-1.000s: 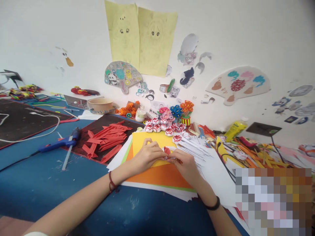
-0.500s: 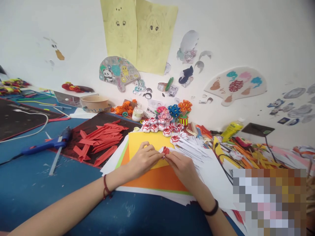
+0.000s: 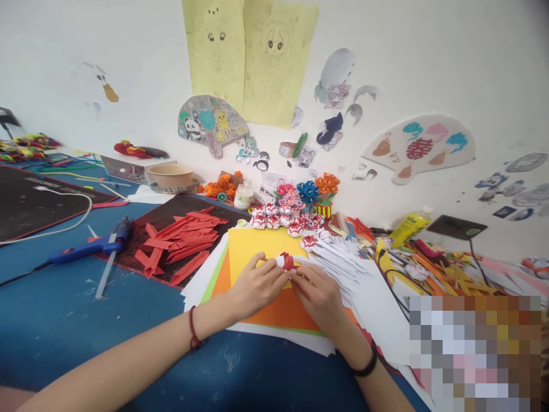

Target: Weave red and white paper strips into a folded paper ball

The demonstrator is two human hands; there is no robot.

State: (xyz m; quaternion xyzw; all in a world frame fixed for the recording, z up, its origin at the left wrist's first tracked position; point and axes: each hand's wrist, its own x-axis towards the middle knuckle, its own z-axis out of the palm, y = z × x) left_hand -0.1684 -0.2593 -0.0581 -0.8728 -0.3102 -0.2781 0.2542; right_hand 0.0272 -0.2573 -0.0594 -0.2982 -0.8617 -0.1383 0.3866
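My left hand (image 3: 254, 285) and my right hand (image 3: 316, 294) meet over a stack of yellow and orange paper sheets (image 3: 251, 243), both pinching a small red and white folded paper flower (image 3: 285, 261). The flower sits between my fingertips, just above the sheets. Behind it lies a cluster of similar finished paper flowers (image 3: 283, 219). White paper strips (image 3: 338, 257) fan out to the right of my hands. A pile of red paper strips (image 3: 180, 240) lies on a dark mat to the left.
A blue glue gun (image 3: 92, 246) with its cord lies on the blue table at left. A beige bowl (image 3: 172, 176), a small jar (image 3: 244, 197) and paper flower pots (image 3: 322, 194) stand by the wall. Coloured scraps and a black cable (image 3: 392, 286) crowd the right side.
My hands have stayed together on the paper flower, turning it so more of its white and red top shows. The camera view has shifted slightly.
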